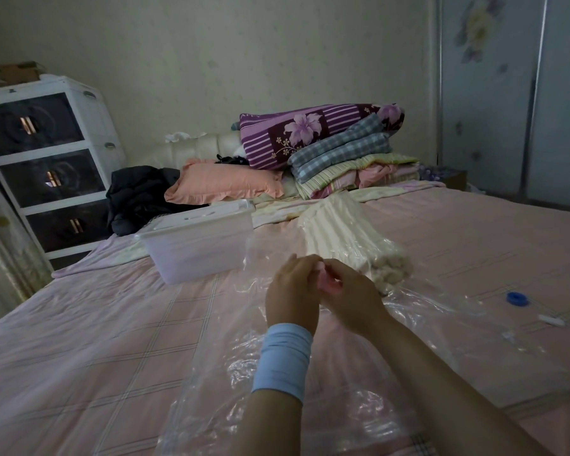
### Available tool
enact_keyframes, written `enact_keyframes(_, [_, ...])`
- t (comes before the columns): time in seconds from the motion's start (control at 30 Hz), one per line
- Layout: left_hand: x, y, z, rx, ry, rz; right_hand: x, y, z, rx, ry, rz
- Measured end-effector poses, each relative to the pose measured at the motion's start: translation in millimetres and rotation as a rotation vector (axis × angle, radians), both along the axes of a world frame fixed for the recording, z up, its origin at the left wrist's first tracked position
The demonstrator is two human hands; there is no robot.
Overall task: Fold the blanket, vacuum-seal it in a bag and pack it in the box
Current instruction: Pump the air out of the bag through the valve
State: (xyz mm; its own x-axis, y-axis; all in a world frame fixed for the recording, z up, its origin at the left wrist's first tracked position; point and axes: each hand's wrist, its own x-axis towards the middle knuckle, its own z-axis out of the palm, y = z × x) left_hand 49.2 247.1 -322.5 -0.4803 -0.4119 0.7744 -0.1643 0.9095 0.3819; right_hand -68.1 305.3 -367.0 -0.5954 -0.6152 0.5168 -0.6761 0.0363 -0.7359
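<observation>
A cream blanket [349, 238], rolled tight, lies inside the far end of a clear plastic vacuum bag [310, 366] spread over the pink bed. My left hand [292, 291] and my right hand [349, 294] meet above the bag, both pinching a small pink piece [329, 280] between their fingertips. What the piece is stays unclear. A translucent storage box [195, 245] with its lid on stands left of the blanket. The bag's blue valve cap [518, 297] lies at the right.
A small white clip [551, 320] lies near the blue cap. Pillows and folded bedding [336, 156] are stacked at the bed's head, with a dark garment [139, 195] to the left. A white drawer unit [46, 159] stands at the far left, a wardrobe [514, 93] at the right.
</observation>
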Motion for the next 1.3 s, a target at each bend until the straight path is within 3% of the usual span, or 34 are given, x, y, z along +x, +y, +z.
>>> enact_keyframes(0.1, [2.8,2.9,21.0,-0.082,0.097,0.004,-1.2,1.7,1.2,-0.042,0.003,-0.009])
enact_keyframes(0.2, [7.7,9.0,54.3,-0.261,0.345,0.03,-7.2,4.5,3.4,-0.061,-0.05,0.011])
enact_keyframes(0.33, [6.9,13.4,64.0,-0.26,0.521,0.118,-6.3,4.2,1.0,-0.053,-0.054,0.016])
enact_keyframes(0.4, [3.7,9.7,42.1,-0.212,0.421,0.116,-3.7,2.6,0.0,-0.052,-0.029,0.004])
enact_keyframes(0.5, [-1.7,-2.2,4.6,-0.033,0.071,0.011,-1.9,1.6,-1.1,-0.018,-0.029,0.001])
enact_keyframes(0.57, [-1.7,-6.1,1.7,0.009,-0.039,-0.027,-0.8,1.0,-0.5,-0.005,-0.037,0.008])
enact_keyframes(0.63, [0.5,-4.2,14.5,-0.056,0.016,-0.014,-1.7,1.4,0.4,-0.029,-0.022,0.006])
enact_keyframes(0.77, [6.7,8.6,53.6,-0.28,0.406,0.072,-6.1,3.8,2.3,-0.056,-0.047,0.008])
enact_keyframes(0.87, [6.1,13.2,63.7,-0.283,0.57,0.172,-5.0,2.9,-0.8,-0.053,-0.049,0.018])
enact_keyframes(0.93, [2.2,8.4,46.5,-0.242,0.498,0.169,-4.0,0.9,-2.5,-0.054,-0.03,0.008])
enact_keyframes(1.1, [0.9,-5.1,-2.0,0.0,-0.034,0.026,-0.3,-1.8,-1.4,0.009,-0.019,0.008])
enact_keyframes(1.17, [3.1,-4.6,10.5,-0.027,0.005,0.018,0.2,-0.9,-0.7,-0.017,-0.013,0.001])
enact_keyframes(1.3, [8.5,6.1,50.6,-0.27,0.371,0.073,-6.5,1.3,0.6,-0.059,-0.043,0.013])
